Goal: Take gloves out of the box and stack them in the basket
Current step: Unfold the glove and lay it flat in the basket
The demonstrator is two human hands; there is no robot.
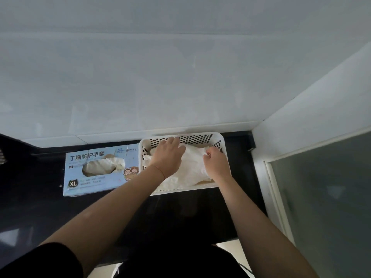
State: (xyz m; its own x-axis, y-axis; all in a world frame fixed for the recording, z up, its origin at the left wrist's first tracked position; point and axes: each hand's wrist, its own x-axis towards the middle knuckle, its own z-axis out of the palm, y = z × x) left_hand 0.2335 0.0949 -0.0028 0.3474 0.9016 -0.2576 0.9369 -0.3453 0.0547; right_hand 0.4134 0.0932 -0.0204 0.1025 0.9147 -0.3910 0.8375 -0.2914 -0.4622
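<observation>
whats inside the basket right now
White gloves lie piled in the basket, with the left hand pressing on them and the right hand pinching an edge. The basket's floor is mostly covered.

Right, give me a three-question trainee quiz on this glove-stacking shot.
1. True or false: the glove box sits to the left of the basket.
2. Which hand pinches the gloves: A left hand, B right hand?
3. Fill in: the size printed on the box is ___.

Key: 1 true. 2 B; the left hand presses flat on the gloves. 3 XL.
</observation>
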